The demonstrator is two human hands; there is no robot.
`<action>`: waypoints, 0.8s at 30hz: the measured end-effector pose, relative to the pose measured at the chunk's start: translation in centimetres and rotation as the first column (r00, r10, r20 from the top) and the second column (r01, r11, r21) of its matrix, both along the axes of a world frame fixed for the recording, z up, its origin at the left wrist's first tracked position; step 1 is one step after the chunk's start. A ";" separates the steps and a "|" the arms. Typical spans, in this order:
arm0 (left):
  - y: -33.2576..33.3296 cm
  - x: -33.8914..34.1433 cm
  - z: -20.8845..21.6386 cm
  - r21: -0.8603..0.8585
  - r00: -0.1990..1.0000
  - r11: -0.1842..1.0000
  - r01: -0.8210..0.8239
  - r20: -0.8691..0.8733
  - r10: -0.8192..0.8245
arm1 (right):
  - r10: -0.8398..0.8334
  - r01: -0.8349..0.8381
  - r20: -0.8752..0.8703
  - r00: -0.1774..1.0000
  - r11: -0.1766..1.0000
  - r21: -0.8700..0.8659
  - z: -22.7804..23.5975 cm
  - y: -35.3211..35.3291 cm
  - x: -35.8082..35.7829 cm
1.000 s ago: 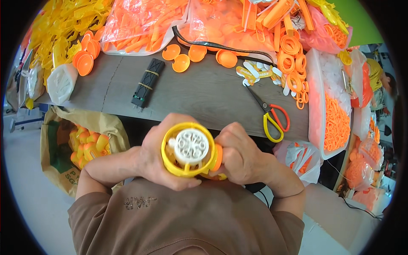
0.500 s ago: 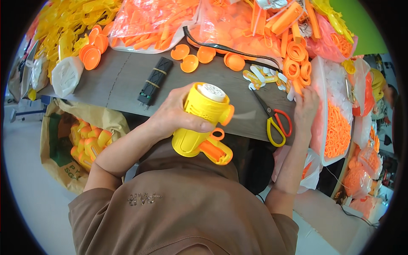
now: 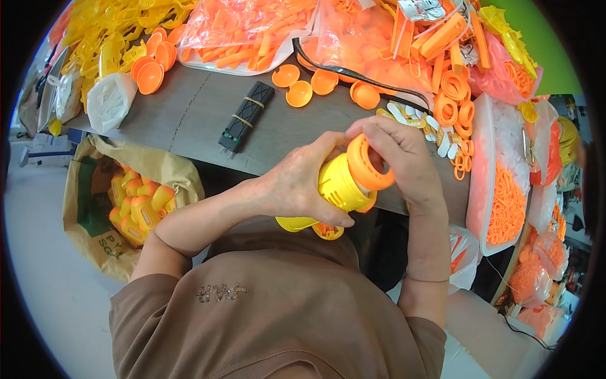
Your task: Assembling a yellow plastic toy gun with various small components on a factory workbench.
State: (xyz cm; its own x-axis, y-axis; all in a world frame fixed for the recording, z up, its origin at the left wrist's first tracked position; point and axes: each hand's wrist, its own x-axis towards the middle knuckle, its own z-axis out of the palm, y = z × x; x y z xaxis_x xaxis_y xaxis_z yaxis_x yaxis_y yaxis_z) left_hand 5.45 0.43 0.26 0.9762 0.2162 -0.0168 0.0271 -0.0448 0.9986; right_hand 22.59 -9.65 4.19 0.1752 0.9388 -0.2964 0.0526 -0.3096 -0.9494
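My left hand (image 3: 293, 183) is wrapped round a yellow plastic toy body (image 3: 336, 184), which is tilted with its top end toward the right. An orange ring (image 3: 361, 163) sits at that end, and my right hand (image 3: 407, 151) grips its rim with fingers and thumb. Whether the ring is seated or only held against the body, I cannot tell. Below my left hand, a yellow lower part with an orange inside (image 3: 328, 231) sticks out from the body. The white round insert seen earlier in the top is mostly hidden.
A black bar with rubber bands (image 3: 247, 117) lies on the grey table (image 3: 189, 120). Beyond are orange half-round cups (image 3: 299, 93), larger orange rings (image 3: 445, 110) and bagged orange parts (image 3: 252, 31). A bin (image 3: 478, 202) stands right; a paper bag (image 3: 82, 183) holds yellow-orange pieces at left.
My right hand has come from the orange rings at the table's right to the yellow body, bringing an orange ring. The body has tipped rightward. The red-and-yellow-handled scissors no longer show.
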 end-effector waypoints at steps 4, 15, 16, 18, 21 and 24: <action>0.4 -0.2 -0.3 0.036 0.996 0.995 -0.094 0.015 0.093 | -0.180 0.013 0.308 0.934 0.880 0.475 -1.8 0.8 -1.6; 0.7 -0.3 0.0 -0.131 0.993 0.985 -0.110 -0.068 0.101 | -0.007 -0.159 0.299 0.954 0.836 0.525 -2.9 -0.8 -2.3; 0.8 -0.3 0.0 -0.088 0.990 0.989 -0.123 -0.082 0.116 | -0.010 -0.159 0.311 0.951 0.842 0.515 -2.7 -0.7 -2.3; 0.9 -0.2 0.2 -0.046 0.986 0.990 -0.136 -0.099 0.131 | -0.011 -0.160 0.320 0.947 0.849 0.503 -2.3 -0.5 -2.4; 1.1 -0.2 0.3 -0.012 0.974 0.994 -0.111 -0.199 0.106 | -0.016 -0.160 0.394 0.919 0.897 0.411 -1.5 -0.2 -2.7; 1.0 -0.2 0.0 -0.035 0.978 0.994 -0.100 -0.187 0.091 | -0.013 -0.101 0.343 0.939 0.945 0.312 -1.0 0.1 -3.0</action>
